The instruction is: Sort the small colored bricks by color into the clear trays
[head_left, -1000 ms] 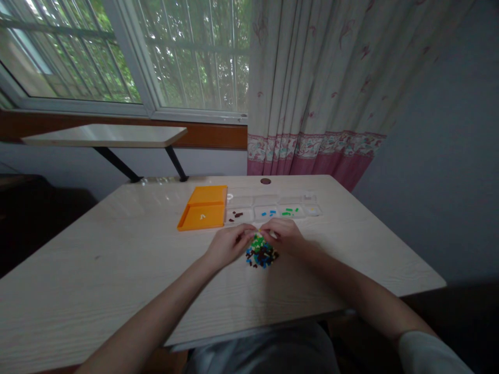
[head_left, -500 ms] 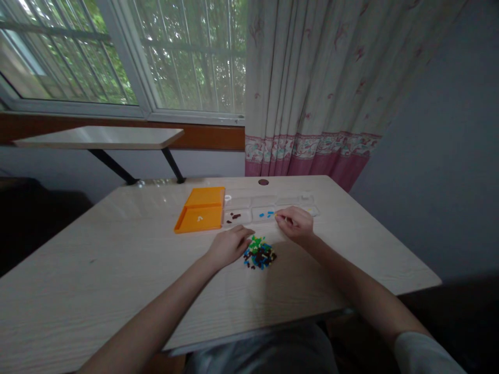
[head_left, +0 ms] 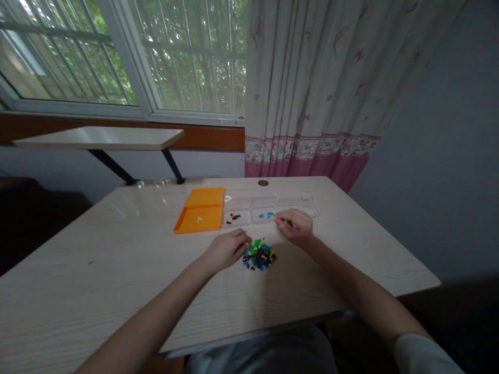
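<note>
A pile of small plastic building bricks [head_left: 259,255] in green, blue, dark brown and pale yellow lies on the table. My left hand [head_left: 226,249] rests at its left edge, fingers bent and a little apart, fingertips by the green bricks. My right hand [head_left: 295,225] is above the front row of a clear compartment tray [head_left: 257,200]. Thumb and forefinger are pinched on a tiny yellow brick [head_left: 275,217], mostly hidden by the fingers. Blue bricks [head_left: 270,214] lie in the compartment just left of it, and dark brown bricks [head_left: 235,216] in the one further left.
Left of the tray lies an open orange case [head_left: 202,221] with small white pieces [head_left: 199,219] in it. The table [head_left: 136,280] has a round cable hole [head_left: 263,183] at its back edge. A raised shelf [head_left: 101,136] stands at the back left, near the window and curtain.
My left hand has shifted slightly, its fingertips now lower at the pile's green bricks. My right hand has barely moved, dipping a little at the tray with the yellow brick between its fingers.
</note>
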Demonstrator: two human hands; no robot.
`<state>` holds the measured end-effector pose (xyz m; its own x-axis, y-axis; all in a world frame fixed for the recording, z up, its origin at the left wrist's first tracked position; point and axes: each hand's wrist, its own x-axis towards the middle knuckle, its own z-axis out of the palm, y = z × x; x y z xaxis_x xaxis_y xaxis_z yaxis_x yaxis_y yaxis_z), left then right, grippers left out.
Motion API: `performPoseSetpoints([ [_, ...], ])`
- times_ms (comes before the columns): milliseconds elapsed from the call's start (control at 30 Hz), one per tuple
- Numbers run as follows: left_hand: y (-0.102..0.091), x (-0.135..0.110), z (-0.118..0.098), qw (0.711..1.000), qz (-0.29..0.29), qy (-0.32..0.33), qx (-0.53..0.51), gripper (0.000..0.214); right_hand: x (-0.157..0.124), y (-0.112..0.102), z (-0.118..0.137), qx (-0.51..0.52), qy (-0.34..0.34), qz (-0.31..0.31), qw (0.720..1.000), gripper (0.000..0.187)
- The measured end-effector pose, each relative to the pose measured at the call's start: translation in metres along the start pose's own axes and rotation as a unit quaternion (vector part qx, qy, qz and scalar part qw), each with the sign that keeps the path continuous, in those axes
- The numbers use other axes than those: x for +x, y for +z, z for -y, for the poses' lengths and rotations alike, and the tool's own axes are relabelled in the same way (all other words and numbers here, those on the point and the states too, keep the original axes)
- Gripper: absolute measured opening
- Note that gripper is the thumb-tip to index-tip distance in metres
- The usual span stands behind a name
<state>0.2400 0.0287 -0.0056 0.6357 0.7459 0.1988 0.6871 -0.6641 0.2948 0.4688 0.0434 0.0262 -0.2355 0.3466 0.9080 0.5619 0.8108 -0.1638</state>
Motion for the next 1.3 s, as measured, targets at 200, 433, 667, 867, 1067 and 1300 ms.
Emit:
performPoseSetpoints([
  [200, -0.001, -0.001, -0.001, 1.000, 0.005, 0.014, 0.002, 0.027, 0.001, -0.001, 0.000, -0.001, -0.010, -0.009, 1.000, 0.010],
  [433, -0.002, -0.001, -0.001, 0.999, 0.011, 0.033, 0.033, 0.026, -0.003, 0.000, -0.006, -0.007, -0.007, 0.017, 1.000, 0.012],
  [667, -0.003, 0.000, -0.003, 0.998, 0.024, 0.031, 0.055, 0.026, 0.006, -0.022, -0.035, -0.085, -0.045, 0.057, 0.994, 0.011],
  [867, -0.003, 0.001, -0.005, 0.996, 0.027, 0.032, 0.079, 0.028, 0.008, -0.049, -0.085, -0.191, 0.157, 0.217, 0.944, 0.020],
  [1067, -0.004, 0.001, -0.006, 0.999, 0.001, 0.010, 0.051, 0.027, -0.007, -0.064, -0.125, -0.241, 0.308, 0.380, 0.838, 0.015],
  [1300, -0.002, 0.007, -0.005, 0.973, -0.127, -0.032, -0.190, 0.021, -0.011, -0.063, -0.132, -0.254, 0.347, 0.376, 0.821, 0.025],
])
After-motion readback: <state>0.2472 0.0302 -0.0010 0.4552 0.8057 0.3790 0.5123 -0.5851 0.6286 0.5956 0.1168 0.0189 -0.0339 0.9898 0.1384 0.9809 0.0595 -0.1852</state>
